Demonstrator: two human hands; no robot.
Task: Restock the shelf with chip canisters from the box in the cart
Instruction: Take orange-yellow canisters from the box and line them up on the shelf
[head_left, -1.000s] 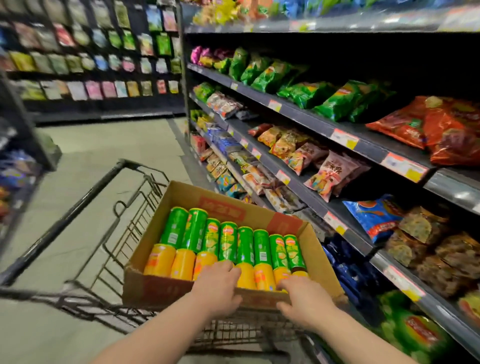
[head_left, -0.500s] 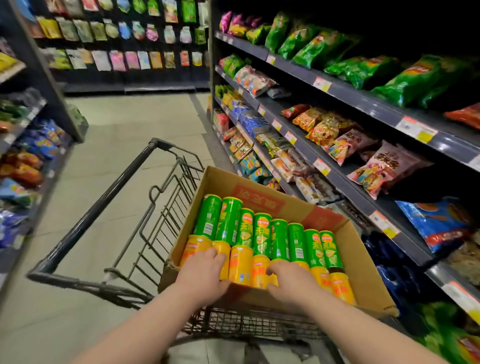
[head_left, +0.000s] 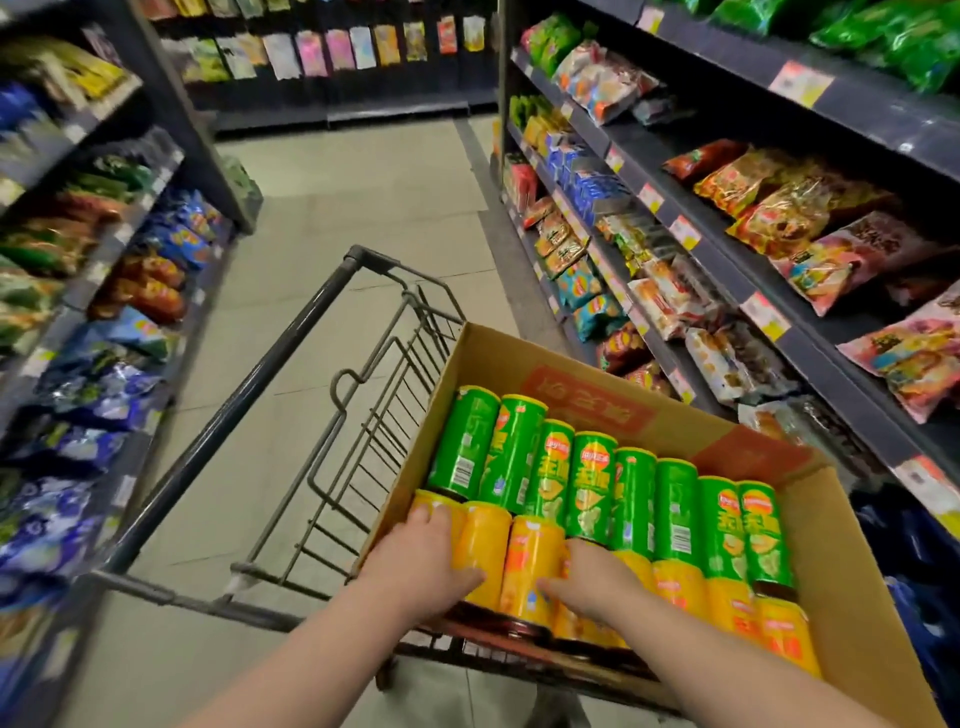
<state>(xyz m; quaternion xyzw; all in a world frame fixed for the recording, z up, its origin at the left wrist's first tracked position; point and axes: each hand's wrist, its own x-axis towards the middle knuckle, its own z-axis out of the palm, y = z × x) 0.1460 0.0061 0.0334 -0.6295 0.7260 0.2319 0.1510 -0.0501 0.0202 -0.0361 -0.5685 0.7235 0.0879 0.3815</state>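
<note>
A shop aisle: dark shelves (head_left: 727, 249) on both sides carry bagged snacks (head_left: 810, 260) behind yellow price tags (head_left: 763, 314), and a wire shopping cart (head_left: 332, 395) stands on the tiled floor (head_left: 363, 208).

box (head_left: 498, 358) open above, canisters (head_left: 634, 499) packed side by side, shelves (head_left: 724, 273) crowded

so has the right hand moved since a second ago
Yes: the right hand slid left along the box, from the yellow canisters at its right end to the middle ones.
</note>
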